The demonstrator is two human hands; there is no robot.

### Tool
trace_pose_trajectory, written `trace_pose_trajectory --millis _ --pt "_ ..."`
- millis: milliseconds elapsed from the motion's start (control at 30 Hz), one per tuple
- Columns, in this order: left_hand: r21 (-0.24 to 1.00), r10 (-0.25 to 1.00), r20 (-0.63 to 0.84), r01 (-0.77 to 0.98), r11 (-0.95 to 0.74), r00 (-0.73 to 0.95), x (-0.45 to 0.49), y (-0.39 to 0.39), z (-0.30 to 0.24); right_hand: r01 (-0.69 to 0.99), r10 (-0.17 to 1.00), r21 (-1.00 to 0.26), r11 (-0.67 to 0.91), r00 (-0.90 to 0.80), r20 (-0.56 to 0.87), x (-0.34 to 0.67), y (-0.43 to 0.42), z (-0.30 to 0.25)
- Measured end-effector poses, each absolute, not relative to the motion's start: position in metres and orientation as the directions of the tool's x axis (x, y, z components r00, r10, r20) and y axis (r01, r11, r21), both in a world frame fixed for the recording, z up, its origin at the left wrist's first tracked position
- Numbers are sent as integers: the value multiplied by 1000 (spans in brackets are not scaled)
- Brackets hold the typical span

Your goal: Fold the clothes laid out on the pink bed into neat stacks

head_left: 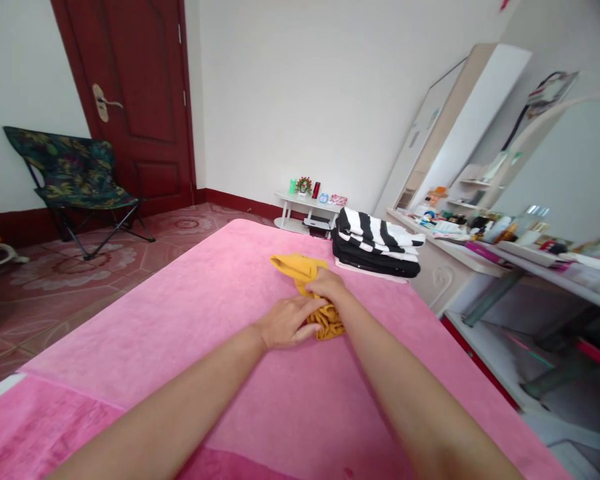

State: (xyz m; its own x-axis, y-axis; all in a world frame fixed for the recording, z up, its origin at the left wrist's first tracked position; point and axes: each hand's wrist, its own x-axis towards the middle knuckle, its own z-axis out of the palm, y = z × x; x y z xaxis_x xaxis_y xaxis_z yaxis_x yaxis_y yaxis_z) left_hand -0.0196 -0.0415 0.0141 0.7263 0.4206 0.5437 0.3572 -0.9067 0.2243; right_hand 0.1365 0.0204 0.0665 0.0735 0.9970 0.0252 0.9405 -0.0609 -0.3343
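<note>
A mustard-yellow cloth garment (300, 267) lies bunched on the pink bedspread (205, 293); what kind of garment it is I cannot tell. My right hand (329, 285) grips its upper part, where a flat flap sticks out to the far left. Closer to me, my left hand (289, 321) has its thumb and fingers closed on the gathered, wrinkled part of the same garment. Both forearms reach in from the bottom of the view. Some of the cloth is hidden behind the fingers and the right wrist.
Folded black-and-white striped clothes (380, 233) top a dark stack at the bed's far right corner. A dressing table (425, 247) crowded with bottles lines the right side. Beyond stands a low white shelf (286, 196). A folding chair (75, 170) is by the red door (140, 100).
</note>
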Motion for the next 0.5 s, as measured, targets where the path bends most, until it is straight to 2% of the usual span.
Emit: trace_pose_trajectory --millis 133,200,333,433,500 --pt "300 546 550 461 -835 632 -24 -35 12 901 995 -428 -70 95 38 158 6 65" --pt "341 601 543 499 -796 586 -25 -31 11 917 995 -395 -57 84 51 182 1 76" --pt "361 653 472 545 -756 593 -22 -26 9 996 958 -52 -70 82 274 246 0 112" --pt "359 674 435 571 -738 597 -18 -26 9 983 926 183 -27 -44 376 293 2 118" --pt "367 684 427 578 -729 591 -17 -26 10 942 906 334 12 -152 396 314 -1 101"
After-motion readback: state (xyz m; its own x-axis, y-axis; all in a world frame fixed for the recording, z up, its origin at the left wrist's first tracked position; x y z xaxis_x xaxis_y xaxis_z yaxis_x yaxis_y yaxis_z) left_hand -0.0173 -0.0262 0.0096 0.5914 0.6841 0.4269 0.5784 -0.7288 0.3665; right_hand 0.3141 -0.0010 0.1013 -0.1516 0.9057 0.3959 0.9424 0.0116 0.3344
